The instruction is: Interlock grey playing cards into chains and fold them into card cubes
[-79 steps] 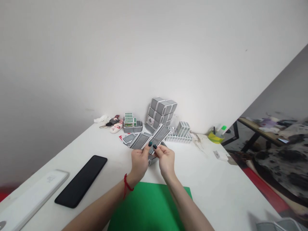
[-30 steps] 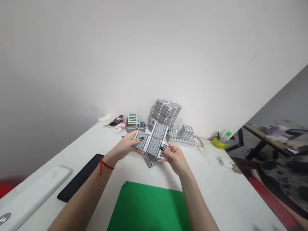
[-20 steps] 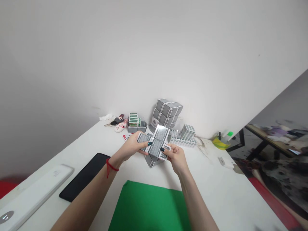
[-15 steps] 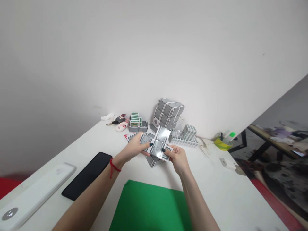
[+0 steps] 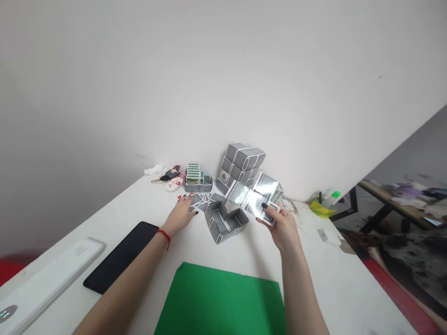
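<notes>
My right hand (image 5: 282, 223) pinches several joined playing cards (image 5: 256, 200) by one end and holds them up, their shiny grey backs facing me. Over the loose playing cards (image 5: 206, 199) on the white table, my left hand (image 5: 180, 214) reaches with thumb and fingers apart; its fingertips are at the nearest cards. Between the hands stands an open-topped box folded from cards (image 5: 223, 228). Behind it rises a stack of grey card blocks (image 5: 242, 163), partly hidden by the held cards.
A small card tray with green-edged boxes (image 5: 194, 177) stands by the wall, beside keys and charms (image 5: 173, 177). A black phone (image 5: 122, 256), a long white device (image 5: 52, 284) and a green sheet (image 5: 220, 302) lie nearer me. At right are a yellow holder (image 5: 321, 209) and a white adapter (image 5: 328, 237).
My left hand has let go of the joined cards and moved left to the loose ones. My right hand has carried the joined cards right, uncovering the open card box.
</notes>
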Motion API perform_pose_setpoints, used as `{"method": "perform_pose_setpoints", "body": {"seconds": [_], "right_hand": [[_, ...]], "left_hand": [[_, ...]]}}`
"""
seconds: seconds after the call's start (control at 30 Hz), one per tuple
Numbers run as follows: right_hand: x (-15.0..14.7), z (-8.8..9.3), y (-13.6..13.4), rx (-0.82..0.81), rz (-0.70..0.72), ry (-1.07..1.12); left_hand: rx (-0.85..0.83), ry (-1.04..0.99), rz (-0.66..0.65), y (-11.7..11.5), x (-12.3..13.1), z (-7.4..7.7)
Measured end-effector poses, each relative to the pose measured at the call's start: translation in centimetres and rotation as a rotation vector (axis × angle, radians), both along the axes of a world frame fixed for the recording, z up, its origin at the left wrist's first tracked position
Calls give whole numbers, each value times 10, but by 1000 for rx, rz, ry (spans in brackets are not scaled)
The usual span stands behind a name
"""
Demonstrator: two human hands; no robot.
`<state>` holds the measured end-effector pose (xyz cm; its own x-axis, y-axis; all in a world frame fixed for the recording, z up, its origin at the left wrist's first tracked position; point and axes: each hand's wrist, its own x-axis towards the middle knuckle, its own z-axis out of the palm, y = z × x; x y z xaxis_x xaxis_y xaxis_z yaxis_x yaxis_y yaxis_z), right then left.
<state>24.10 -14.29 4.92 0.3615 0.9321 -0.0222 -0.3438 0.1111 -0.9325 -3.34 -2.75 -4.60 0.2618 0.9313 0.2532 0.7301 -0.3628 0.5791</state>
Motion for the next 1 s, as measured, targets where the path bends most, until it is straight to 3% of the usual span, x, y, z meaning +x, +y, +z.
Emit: {"method": "perform_pose_setpoints", "body": {"seconds": [0.07,0.17,0.5,0.67,0.7,0.73,0.8,0.87,1.0], "right_hand": [[2,-1,0,-7,2,-3],[2,-2,2,-22,6,-13],[-2,-6,3,-55,60,0],[-7,-10,5,-28,63,50],[-9,-10,5,-20,67,62],[-11,-11,6,-11,74,80],[-15,-12,6,16,86,138],[-21,-12,6,33,105,213],[-31,-11,3,2,204,326]], "left_hand": [[-12,73,2,2,-3,-10],[-24,164,11,3,-3,-13],[-8,248,87,-5,-1,6],[45,97,185,-7,-8,41],[43,26,192,-9,-10,50],[-14,-203,191,-12,-10,60],[-203,-608,51,-21,-10,79],[-426,-807,-101,-34,-8,95],[-683,-760,-319,-61,4,115]]}}
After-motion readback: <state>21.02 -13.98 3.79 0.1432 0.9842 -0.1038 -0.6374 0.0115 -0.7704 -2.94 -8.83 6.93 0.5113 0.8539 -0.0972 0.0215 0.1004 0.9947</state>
